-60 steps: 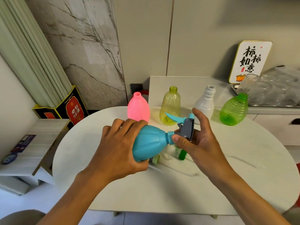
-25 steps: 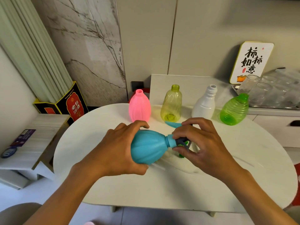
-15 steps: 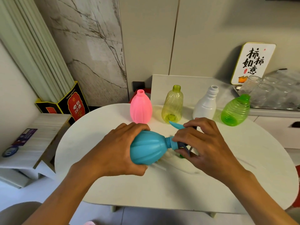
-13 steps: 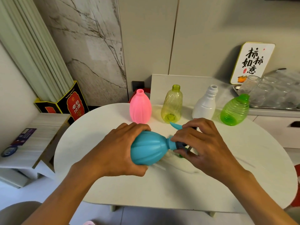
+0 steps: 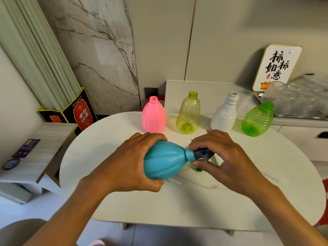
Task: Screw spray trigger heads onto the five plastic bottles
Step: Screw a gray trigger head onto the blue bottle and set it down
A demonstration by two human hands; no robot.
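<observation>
Head view: the blue bottle [image 5: 164, 159] lies on its side above the middle of the white table [image 5: 124, 206], neck pointing right. The left hand [image 5: 127, 166] wraps its curled fingers around the bottle's body, while the right hand [image 5: 225, 157] pinches the dark trigger head [image 5: 201, 153] at the neck between thumb and fingertips. Along the table's far edge stand four uncapped bottles: pink bottle [image 5: 154, 117], yellow bottle [image 5: 189, 113], white bottle [image 5: 225, 112] and green bottle [image 5: 257, 119], which leans left.
</observation>
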